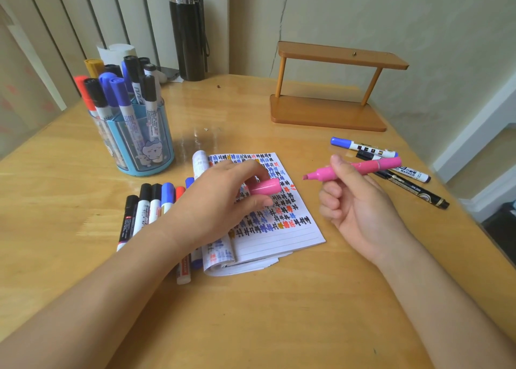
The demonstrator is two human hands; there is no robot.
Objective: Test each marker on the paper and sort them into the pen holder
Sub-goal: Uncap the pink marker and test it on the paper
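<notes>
Uncapped pink plastic chisel-tip marker (pixel 374 166) pinched behind tip by right hand (pixel 360 203); pink cap (pixel 265 187) gripped by left hand (pixel 220 201) over scribbled paper (pixel 282 237). Judged light, stiff, slick; forward barrel grip suited.

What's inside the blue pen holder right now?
The pen holder holds standing capped markers: blue, black, red and one yellow cap show. Their lower ends blur behind the tinted wall; the holder's floor is hidden.
</notes>
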